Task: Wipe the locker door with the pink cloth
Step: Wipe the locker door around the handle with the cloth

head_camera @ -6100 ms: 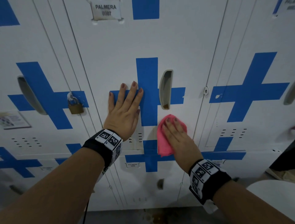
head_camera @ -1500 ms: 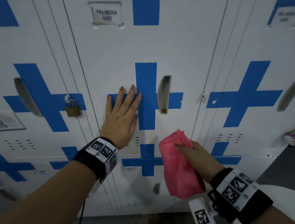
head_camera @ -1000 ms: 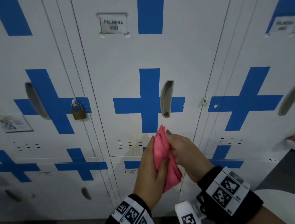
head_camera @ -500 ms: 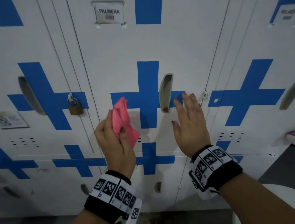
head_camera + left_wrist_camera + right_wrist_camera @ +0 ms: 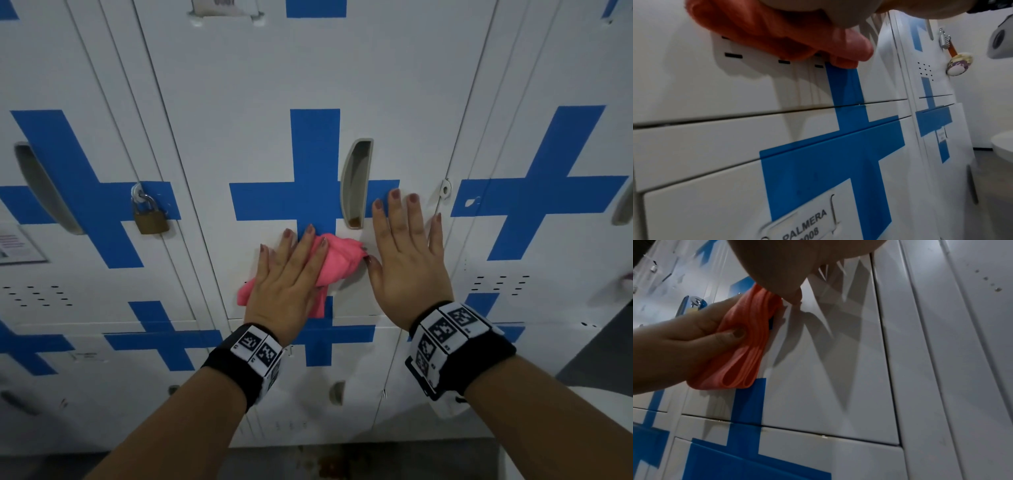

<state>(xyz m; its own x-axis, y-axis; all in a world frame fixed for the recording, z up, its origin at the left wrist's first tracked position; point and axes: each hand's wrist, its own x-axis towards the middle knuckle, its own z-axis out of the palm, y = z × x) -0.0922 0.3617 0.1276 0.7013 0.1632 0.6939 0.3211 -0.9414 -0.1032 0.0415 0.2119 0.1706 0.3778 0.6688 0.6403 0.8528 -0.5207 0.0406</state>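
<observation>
The white locker door (image 5: 274, 85) carries a blue cross and a recessed handle (image 5: 356, 185). My left hand (image 5: 291, 274) presses the bunched pink cloth (image 5: 339, 263) against the door just below the cross. Its fingers lie spread over the cloth. In the right wrist view the left hand (image 5: 684, 340) has its thumb pinching the folded cloth (image 5: 744, 345). The cloth (image 5: 766, 32) covers the vent slots in the left wrist view. My right hand (image 5: 407, 253) lies flat on the door right of the handle, holding nothing, its thumb beside the cloth.
The locker to the left has a brass padlock (image 5: 150, 216). A lower locker door bears a name tag (image 5: 803, 227). A keychain (image 5: 960, 65) hangs from a lock further right. A white rounded object (image 5: 565, 428) sits at the lower right.
The cloth passed from my right hand to my left. The left hand then carried it rightwards and pressed it onto the door. The right hand settled flat beside the handle.
</observation>
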